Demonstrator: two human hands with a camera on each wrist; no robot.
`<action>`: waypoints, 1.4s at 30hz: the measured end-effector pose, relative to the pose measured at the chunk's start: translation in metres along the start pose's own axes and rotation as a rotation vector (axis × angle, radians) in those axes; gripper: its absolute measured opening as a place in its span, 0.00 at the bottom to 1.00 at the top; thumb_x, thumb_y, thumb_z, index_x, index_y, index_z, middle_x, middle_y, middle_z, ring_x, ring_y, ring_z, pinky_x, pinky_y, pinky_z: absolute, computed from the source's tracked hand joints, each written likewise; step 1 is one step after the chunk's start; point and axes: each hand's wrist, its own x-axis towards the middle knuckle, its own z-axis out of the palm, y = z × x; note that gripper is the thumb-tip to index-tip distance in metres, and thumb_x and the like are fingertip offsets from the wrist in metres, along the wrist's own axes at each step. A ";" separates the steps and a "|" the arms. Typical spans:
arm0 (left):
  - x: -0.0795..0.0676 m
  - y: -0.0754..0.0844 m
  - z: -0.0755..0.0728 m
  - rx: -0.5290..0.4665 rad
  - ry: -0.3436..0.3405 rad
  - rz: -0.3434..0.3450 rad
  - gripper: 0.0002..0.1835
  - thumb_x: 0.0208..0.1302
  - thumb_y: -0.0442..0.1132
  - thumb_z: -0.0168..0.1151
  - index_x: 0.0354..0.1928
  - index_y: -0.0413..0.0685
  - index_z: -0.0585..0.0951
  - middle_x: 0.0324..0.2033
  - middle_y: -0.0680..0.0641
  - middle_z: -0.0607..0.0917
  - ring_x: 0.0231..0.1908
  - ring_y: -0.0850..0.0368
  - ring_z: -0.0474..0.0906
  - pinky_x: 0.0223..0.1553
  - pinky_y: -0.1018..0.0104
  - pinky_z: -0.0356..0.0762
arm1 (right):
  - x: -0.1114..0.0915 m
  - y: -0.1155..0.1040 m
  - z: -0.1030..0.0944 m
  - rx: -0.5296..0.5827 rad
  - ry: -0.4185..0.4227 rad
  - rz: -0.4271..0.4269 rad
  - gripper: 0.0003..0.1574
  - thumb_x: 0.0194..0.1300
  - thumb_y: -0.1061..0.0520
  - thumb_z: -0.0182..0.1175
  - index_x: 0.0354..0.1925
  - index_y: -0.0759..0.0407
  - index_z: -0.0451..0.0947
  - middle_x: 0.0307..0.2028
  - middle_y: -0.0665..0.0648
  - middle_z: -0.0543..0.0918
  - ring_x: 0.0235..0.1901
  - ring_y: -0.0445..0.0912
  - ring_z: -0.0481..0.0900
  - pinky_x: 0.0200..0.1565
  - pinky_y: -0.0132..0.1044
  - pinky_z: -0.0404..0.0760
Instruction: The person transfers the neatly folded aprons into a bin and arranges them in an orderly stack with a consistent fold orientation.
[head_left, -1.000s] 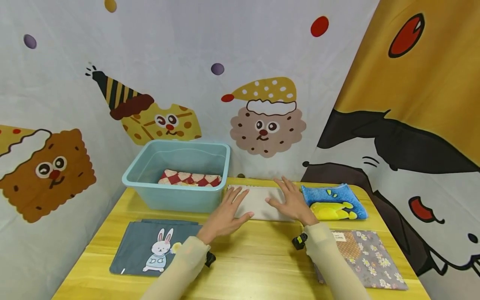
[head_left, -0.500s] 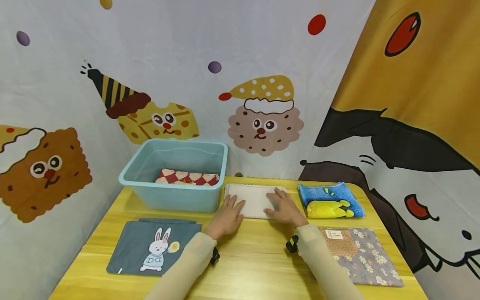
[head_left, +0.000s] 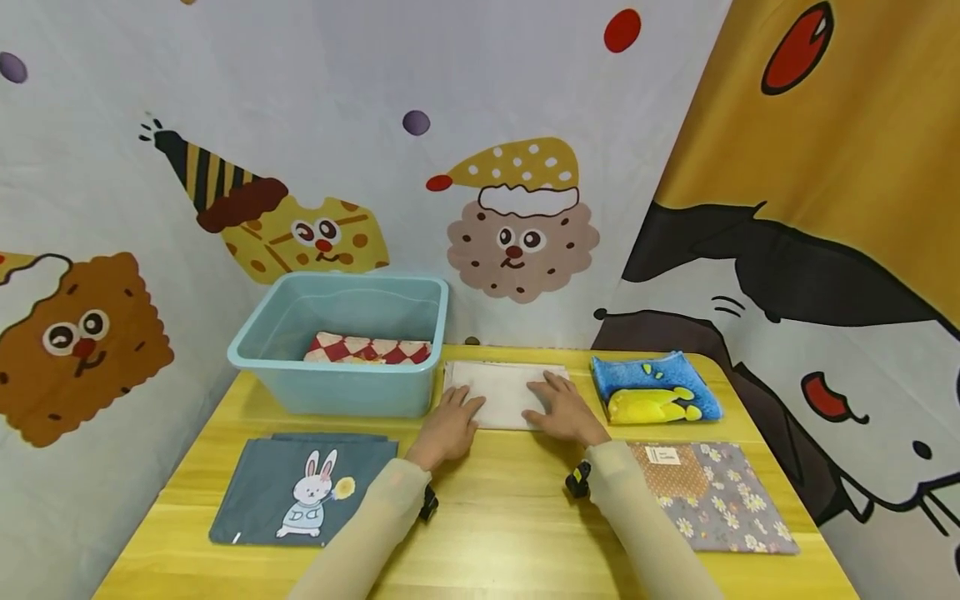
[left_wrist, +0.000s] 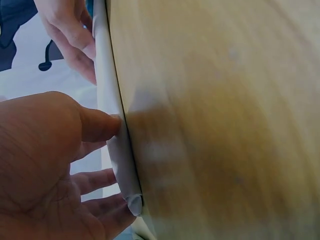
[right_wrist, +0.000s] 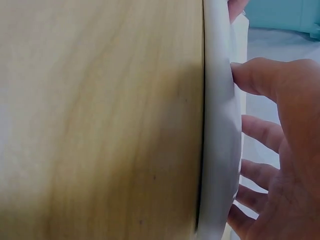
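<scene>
A white folded cloth [head_left: 504,396] lies flat at the back middle of the table, just right of the blue bin. On its left side rests my left hand [head_left: 446,425], fingers spread with the tips on the fabric. My right hand [head_left: 564,410] touches the right side in the same way. In the left wrist view, the thumb and fingertips of the left hand [left_wrist: 45,160] meet the cloth's thick front edge [left_wrist: 107,65]. The right wrist view has the right hand [right_wrist: 292,125] with its fingertips against the cloth [right_wrist: 220,135]. Neither hand grips it.
The light blue bin [head_left: 352,392] holds a red-and-cream diamond-patterned cloth [head_left: 367,348]. A dark grey rabbit cloth [head_left: 258,492] lies front left. To the right are a folded blue-and-yellow cloth [head_left: 622,375] and a grey floral cloth [head_left: 738,500]. A printed curtain [head_left: 517,67] hangs behind the table.
Both hands have come down from a raised, spread pose onto the white cloth, and their fingers now touch it. The head view has shifted slightly; the other items stay in place.
</scene>
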 end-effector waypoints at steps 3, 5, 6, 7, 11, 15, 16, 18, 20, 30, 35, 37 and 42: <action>-0.002 0.002 -0.002 -0.006 -0.017 -0.005 0.24 0.78 0.40 0.54 0.73 0.49 0.72 0.76 0.37 0.65 0.76 0.35 0.58 0.76 0.43 0.61 | -0.003 -0.002 -0.002 0.006 -0.009 0.002 0.39 0.72 0.40 0.62 0.74 0.52 0.70 0.80 0.66 0.55 0.79 0.68 0.49 0.73 0.71 0.58; -0.005 0.002 -0.003 -0.009 -0.021 -0.004 0.24 0.78 0.40 0.54 0.72 0.49 0.72 0.76 0.38 0.65 0.76 0.35 0.58 0.76 0.43 0.62 | -0.006 -0.004 -0.003 0.004 -0.014 0.004 0.38 0.72 0.40 0.62 0.74 0.51 0.70 0.80 0.65 0.55 0.79 0.68 0.49 0.73 0.71 0.58; -0.007 0.003 -0.004 -0.009 -0.019 -0.001 0.23 0.78 0.39 0.54 0.72 0.49 0.73 0.75 0.37 0.66 0.76 0.35 0.58 0.75 0.43 0.63 | -0.007 -0.005 -0.002 0.002 -0.015 0.005 0.38 0.71 0.40 0.62 0.74 0.51 0.70 0.80 0.65 0.55 0.79 0.69 0.49 0.73 0.70 0.58; -0.009 0.003 -0.004 -0.012 -0.016 -0.001 0.23 0.78 0.39 0.55 0.72 0.49 0.73 0.75 0.37 0.66 0.76 0.35 0.59 0.75 0.43 0.63 | -0.008 -0.006 -0.002 0.002 -0.016 0.004 0.38 0.71 0.39 0.62 0.74 0.50 0.70 0.80 0.65 0.55 0.79 0.69 0.49 0.73 0.71 0.58; -0.019 0.003 -0.005 -0.018 0.002 -0.004 0.23 0.77 0.38 0.56 0.71 0.48 0.74 0.74 0.36 0.67 0.75 0.35 0.60 0.75 0.42 0.63 | -0.012 -0.011 0.002 0.011 -0.009 -0.011 0.38 0.71 0.40 0.63 0.73 0.50 0.70 0.80 0.65 0.56 0.79 0.68 0.50 0.73 0.70 0.58; -0.029 0.002 -0.004 -0.023 0.015 -0.006 0.23 0.76 0.37 0.57 0.70 0.47 0.75 0.73 0.35 0.68 0.74 0.34 0.61 0.72 0.41 0.66 | -0.019 -0.015 0.006 0.028 -0.012 -0.015 0.38 0.70 0.41 0.64 0.73 0.50 0.71 0.80 0.64 0.56 0.79 0.67 0.50 0.73 0.69 0.59; -0.031 0.002 -0.004 -0.023 0.019 -0.004 0.23 0.76 0.37 0.57 0.70 0.47 0.75 0.73 0.35 0.68 0.74 0.33 0.61 0.72 0.40 0.67 | -0.020 -0.015 0.007 0.025 -0.012 -0.012 0.38 0.70 0.40 0.64 0.73 0.50 0.71 0.80 0.64 0.56 0.79 0.67 0.50 0.73 0.69 0.59; -0.033 0.002 -0.003 -0.025 0.020 -0.007 0.23 0.76 0.38 0.57 0.70 0.48 0.75 0.73 0.36 0.68 0.74 0.34 0.61 0.71 0.40 0.68 | -0.022 -0.016 0.008 0.020 -0.007 -0.010 0.39 0.69 0.40 0.64 0.73 0.49 0.71 0.80 0.63 0.56 0.79 0.66 0.51 0.73 0.68 0.59; -0.035 0.003 -0.003 -0.027 0.021 -0.009 0.23 0.76 0.38 0.57 0.70 0.48 0.75 0.74 0.36 0.67 0.74 0.34 0.61 0.71 0.40 0.68 | -0.024 -0.017 0.008 0.010 0.002 -0.009 0.38 0.69 0.39 0.64 0.72 0.49 0.71 0.80 0.63 0.57 0.79 0.65 0.52 0.74 0.68 0.59; -0.051 0.011 0.002 -0.001 0.019 0.015 0.23 0.76 0.39 0.58 0.70 0.48 0.75 0.73 0.35 0.69 0.73 0.33 0.63 0.71 0.42 0.68 | -0.044 -0.018 0.014 -0.002 0.027 -0.003 0.38 0.68 0.39 0.66 0.71 0.49 0.73 0.79 0.64 0.59 0.78 0.66 0.55 0.73 0.68 0.60; -0.062 0.015 0.004 -0.006 0.028 0.016 0.23 0.75 0.38 0.58 0.69 0.47 0.76 0.72 0.34 0.70 0.73 0.32 0.63 0.70 0.39 0.69 | -0.056 -0.021 0.017 0.015 0.043 0.002 0.38 0.67 0.40 0.67 0.70 0.49 0.74 0.78 0.64 0.60 0.77 0.66 0.56 0.71 0.69 0.63; -0.065 0.018 0.004 -0.008 0.038 0.019 0.22 0.75 0.38 0.59 0.69 0.47 0.76 0.72 0.34 0.70 0.73 0.32 0.63 0.69 0.39 0.70 | -0.060 -0.022 0.017 0.016 0.053 0.000 0.38 0.66 0.41 0.68 0.70 0.49 0.74 0.78 0.65 0.61 0.77 0.66 0.57 0.71 0.69 0.64; -0.073 0.023 0.004 -0.010 0.057 0.037 0.22 0.74 0.38 0.59 0.68 0.47 0.77 0.71 0.34 0.72 0.72 0.32 0.65 0.69 0.41 0.71 | -0.069 -0.023 0.019 0.016 0.072 0.000 0.38 0.66 0.41 0.68 0.69 0.50 0.75 0.78 0.64 0.62 0.76 0.66 0.58 0.69 0.69 0.66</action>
